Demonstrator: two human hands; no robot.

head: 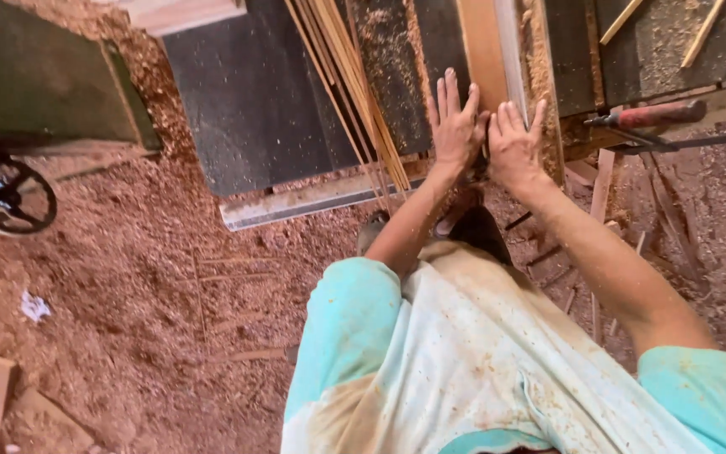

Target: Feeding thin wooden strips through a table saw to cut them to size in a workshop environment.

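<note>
Upper centre of frame | left hand [455, 126] and right hand [514, 145] pressed flat, fingers spread, gripping nothing, on wooden board [482, 46] | thin wood strips [355, 80] just left | saw table [254, 92] dusted with sawdust

board [482, 50]: smooth pale wood | saw table [254, 101]: dark matt metal, dusty | strips [355, 84]: thin raw wood | floor [128, 294]: rough reddish sawdust | shirt [464, 361]: stained cloth

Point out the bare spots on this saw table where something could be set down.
The widest bare patch is the dark table top, bordered by the bundle of thin wood strips on one side and the table's sawdust-covered outer edge on the other. It is crowded around the board, where the left hand and right hand press flat, beside sawdust heaps.
</note>
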